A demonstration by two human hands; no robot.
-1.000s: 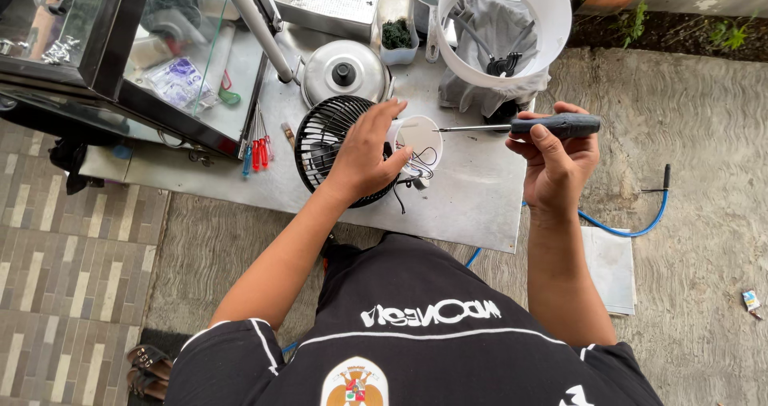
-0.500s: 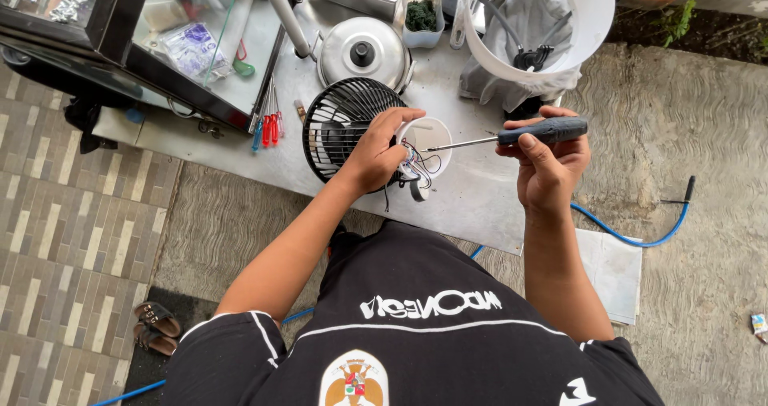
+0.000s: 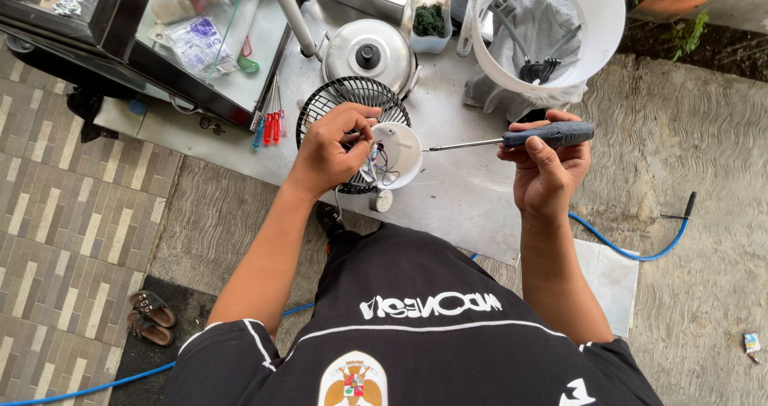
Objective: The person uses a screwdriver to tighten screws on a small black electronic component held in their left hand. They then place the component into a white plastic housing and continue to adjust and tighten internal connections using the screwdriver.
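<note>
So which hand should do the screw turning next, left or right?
Probably the right hand: it already grips the screwdriver, tip aimed at the white housing. The left hand is busy steadying that housing and its wires.

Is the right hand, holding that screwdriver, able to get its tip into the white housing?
Probably yes. The right hand holds the screwdriver level, tip just beside the open white housing; nothing lies between them.
</note>
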